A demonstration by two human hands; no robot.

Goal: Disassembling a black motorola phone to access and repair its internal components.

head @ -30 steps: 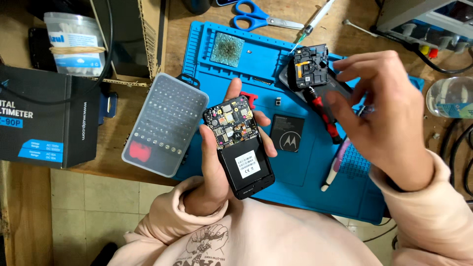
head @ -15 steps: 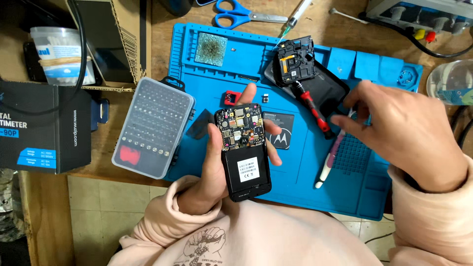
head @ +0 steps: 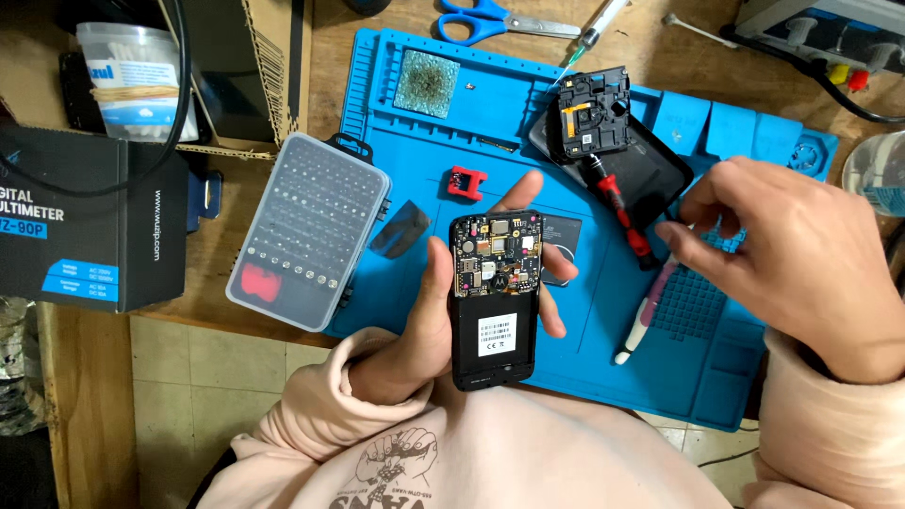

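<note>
The person's left hand cradles an opened phone face-down in the palm, fingers wrapped round both long edges, the circuit board bare at the top and the black battery with its white label below; it hovers over the near edge of the blue work mat, just above the person's lap. The right hand is empty, fingers loosely curled and parted, reaching down toward the red-handled screwdriver and the white-and-pink pen tool, which lie beside each other on the mat; it touches neither that I can see. From where I stand, the sound way to do this is to keep the phone level and pinched by its frame only, thumb off the board, and to pick the tool up by its handle without nudging the black back cover or the small camera-frame module resting on it. As for containers: the clear-lidded bit case lies shut at the mat's left edge, rows of metal bits inside and a red piece in one corner. A clear tub further back holds what look like cotton swabs, bound with a rubber band. A black-and-blue cardboard box is closed, so its contents are hidden. The mat's own moulded compartments at the top right look empty, though the far ones are hard to read. Blue-handled scissors and a syringe lie beyond the mat.
</note>
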